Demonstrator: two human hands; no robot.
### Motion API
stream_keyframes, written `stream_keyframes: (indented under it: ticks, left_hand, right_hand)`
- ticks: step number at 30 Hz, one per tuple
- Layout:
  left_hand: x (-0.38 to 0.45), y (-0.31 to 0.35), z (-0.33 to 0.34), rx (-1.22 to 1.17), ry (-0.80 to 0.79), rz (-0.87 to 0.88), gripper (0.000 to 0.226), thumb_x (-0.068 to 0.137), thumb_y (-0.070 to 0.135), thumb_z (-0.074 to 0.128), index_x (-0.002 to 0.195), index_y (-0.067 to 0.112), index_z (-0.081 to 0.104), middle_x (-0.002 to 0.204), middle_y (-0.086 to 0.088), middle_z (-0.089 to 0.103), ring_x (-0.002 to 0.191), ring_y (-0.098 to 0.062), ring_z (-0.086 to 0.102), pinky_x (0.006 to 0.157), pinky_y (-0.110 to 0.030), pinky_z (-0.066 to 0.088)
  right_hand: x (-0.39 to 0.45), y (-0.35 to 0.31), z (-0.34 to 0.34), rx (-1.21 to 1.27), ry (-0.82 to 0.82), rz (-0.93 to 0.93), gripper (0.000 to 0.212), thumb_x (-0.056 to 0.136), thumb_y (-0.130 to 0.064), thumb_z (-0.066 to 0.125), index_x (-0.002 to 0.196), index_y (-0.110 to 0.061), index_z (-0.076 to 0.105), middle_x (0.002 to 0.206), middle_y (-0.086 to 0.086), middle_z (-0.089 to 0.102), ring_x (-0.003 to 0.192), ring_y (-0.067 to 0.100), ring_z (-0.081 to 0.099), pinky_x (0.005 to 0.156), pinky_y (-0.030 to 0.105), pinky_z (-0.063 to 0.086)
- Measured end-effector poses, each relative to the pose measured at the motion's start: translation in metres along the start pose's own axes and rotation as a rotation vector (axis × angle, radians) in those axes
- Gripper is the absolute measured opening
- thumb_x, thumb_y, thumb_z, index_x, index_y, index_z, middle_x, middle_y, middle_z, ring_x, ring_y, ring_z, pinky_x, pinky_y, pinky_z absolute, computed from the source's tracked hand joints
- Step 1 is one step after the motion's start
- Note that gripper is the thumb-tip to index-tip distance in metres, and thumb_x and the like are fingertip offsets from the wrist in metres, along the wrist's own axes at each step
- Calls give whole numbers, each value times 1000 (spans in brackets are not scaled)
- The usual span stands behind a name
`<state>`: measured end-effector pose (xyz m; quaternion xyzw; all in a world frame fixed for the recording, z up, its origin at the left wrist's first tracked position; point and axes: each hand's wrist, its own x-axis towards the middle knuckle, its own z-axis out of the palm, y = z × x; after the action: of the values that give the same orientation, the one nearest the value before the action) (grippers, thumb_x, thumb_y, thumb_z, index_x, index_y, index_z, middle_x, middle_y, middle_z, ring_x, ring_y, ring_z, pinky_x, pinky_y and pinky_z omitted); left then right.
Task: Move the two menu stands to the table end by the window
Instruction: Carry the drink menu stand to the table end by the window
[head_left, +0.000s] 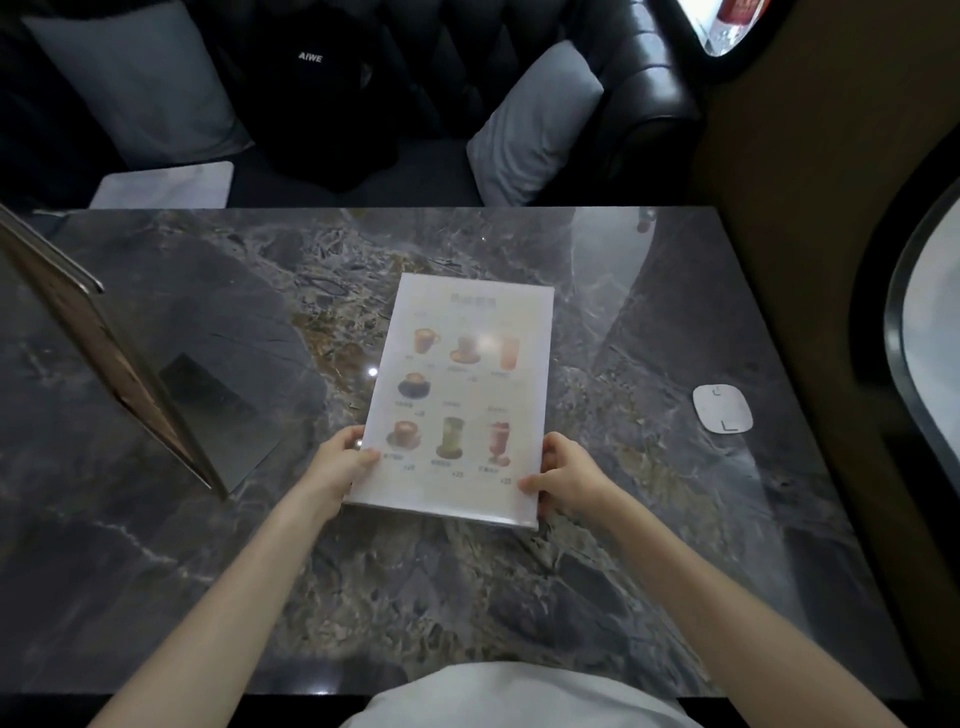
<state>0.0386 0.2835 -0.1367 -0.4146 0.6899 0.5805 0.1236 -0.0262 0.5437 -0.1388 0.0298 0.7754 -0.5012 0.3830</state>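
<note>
A clear menu stand with a white drinks menu (457, 395) is over the middle of the dark marble table (623, 545), tilted back toward me. My left hand (340, 465) grips its lower left edge and my right hand (569, 475) grips its lower right edge. A second menu stand (104, 358) stands upright at the table's left side, seen edge-on, apart from both hands. The window (930, 358) is at the right, beyond the table's right end.
A small white rounded pad (723, 408) lies near the table's right end. Across the table is a black leather sofa (623, 78) with grey cushions (535, 124) and a dark garment (317, 88). A brown wall (810, 182) borders the right end.
</note>
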Motion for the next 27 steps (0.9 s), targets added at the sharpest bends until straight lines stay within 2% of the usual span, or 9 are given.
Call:
stream_keyframes:
  ticks: [4, 7, 9, 12, 14, 17, 20, 23, 27]
  left_hand:
    - [-5, 24, 16, -49, -6, 171, 35, 90, 6, 52, 125, 5, 49, 129, -15, 56, 105, -27, 55, 84, -36, 45]
    - [-13, 47, 36, -51, -28, 293, 30, 91, 6, 51, 121, 7, 50, 115, -6, 58, 92, -18, 57, 68, -18, 49]
    - [-15, 60, 50, -39, -45, 364, 26, 91, 7, 51, 116, 12, 51, 108, -6, 59, 87, -18, 59, 55, -17, 50]
    - [-18, 81, 74, -17, -85, 456, 24, 92, 7, 51, 115, 11, 51, 98, -2, 62, 91, -21, 58, 61, -20, 47]
    - [-21, 93, 95, 2, -119, 513, 24, 92, 9, 50, 117, 11, 51, 102, -4, 63, 87, -15, 59, 61, -14, 48]
    - [-29, 110, 127, 18, -177, 599, 36, 93, 16, 50, 129, 8, 50, 114, -8, 62, 94, -14, 60, 68, -11, 50]
    - [-39, 131, 166, 35, -256, 626, 41, 95, 20, 48, 134, 11, 47, 126, 0, 57, 109, -13, 55, 80, -15, 47]
    - [-49, 146, 204, 60, -345, 658, 36, 95, 18, 47, 131, 16, 50, 112, 11, 58, 104, -7, 56, 91, -22, 46]
    - [-53, 154, 251, 162, -407, 691, 37, 95, 23, 46, 132, 21, 50, 124, 5, 59, 122, -18, 52, 106, -40, 42]
  right_hand:
    - [-10, -11, -23, 52, 5, -103, 43, 77, 1, 67, 111, -17, 47, 110, 7, 63, 93, 23, 65, 56, 31, 60]
    - [-20, -16, -45, 89, 52, -176, 49, 76, 4, 66, 116, -17, 47, 110, 8, 65, 95, 24, 66, 67, 44, 60]
    - [-30, -17, -61, 101, 98, -238, 50, 76, 8, 64, 118, -15, 48, 103, 7, 67, 90, 21, 68, 65, 40, 61]
    - [-51, -18, -82, 179, 147, -308, 43, 79, 11, 58, 112, -17, 52, 90, 0, 67, 75, 9, 68, 51, 25, 58]
    - [-63, -14, -96, 225, 188, -332, 34, 83, 5, 56, 109, -17, 54, 93, 2, 67, 79, 10, 67, 53, 26, 59]
    - [-79, -2, -111, 312, 244, -381, 25, 86, -2, 56, 105, -20, 57, 100, 6, 68, 89, 17, 68, 61, 31, 61]
    - [-93, 17, -125, 375, 361, -429, 24, 87, -4, 57, 102, -23, 60, 101, 7, 69, 90, 19, 68, 58, 25, 57]
    - [-104, 39, -138, 338, 520, -463, 30, 85, -5, 59, 97, -32, 61, 97, 0, 71, 91, 18, 68, 65, 26, 59]
    - [-119, 63, -153, 213, 720, -467, 32, 85, -7, 60, 96, -37, 61, 93, -15, 68, 85, 6, 67, 78, 33, 56]
